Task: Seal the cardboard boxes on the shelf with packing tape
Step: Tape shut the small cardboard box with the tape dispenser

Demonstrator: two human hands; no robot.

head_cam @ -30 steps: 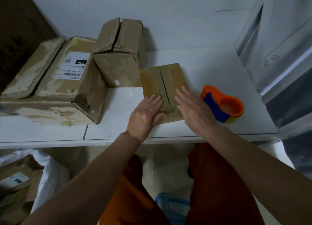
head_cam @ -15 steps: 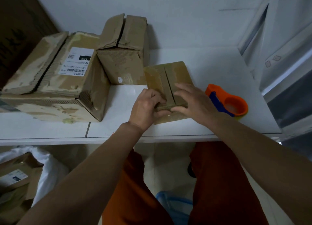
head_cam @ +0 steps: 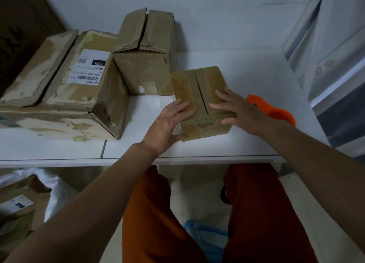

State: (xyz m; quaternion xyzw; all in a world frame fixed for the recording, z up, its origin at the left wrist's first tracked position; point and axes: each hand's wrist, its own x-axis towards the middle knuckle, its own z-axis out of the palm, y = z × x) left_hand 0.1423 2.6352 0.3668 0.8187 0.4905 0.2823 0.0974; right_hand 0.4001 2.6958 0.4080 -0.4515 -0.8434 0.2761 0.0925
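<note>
Cardboard small brown box (head_cam: pixel 199 97) sits under left hand (head_cam: pixel 167 122) and right hand (head_cam: pixel 240 109), both flat pressing flaps shut (seam untaped), orange tape dispenser (head_cam: pixel 276 111) behind right hand, untouched.

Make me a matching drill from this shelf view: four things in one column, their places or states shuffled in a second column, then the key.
Things
1. small box
2. tape dispenser
3. labelled box
4. tall box

Places or states
A. far left of the shelf, white sticker on top
B. under both hands, left hand and right hand flat on its flaps
C. orange, partly hidden behind the right hand
D. at the back by the wall, top flaps gaping

Pairs: 1-B, 2-C, 3-A, 4-D
</note>
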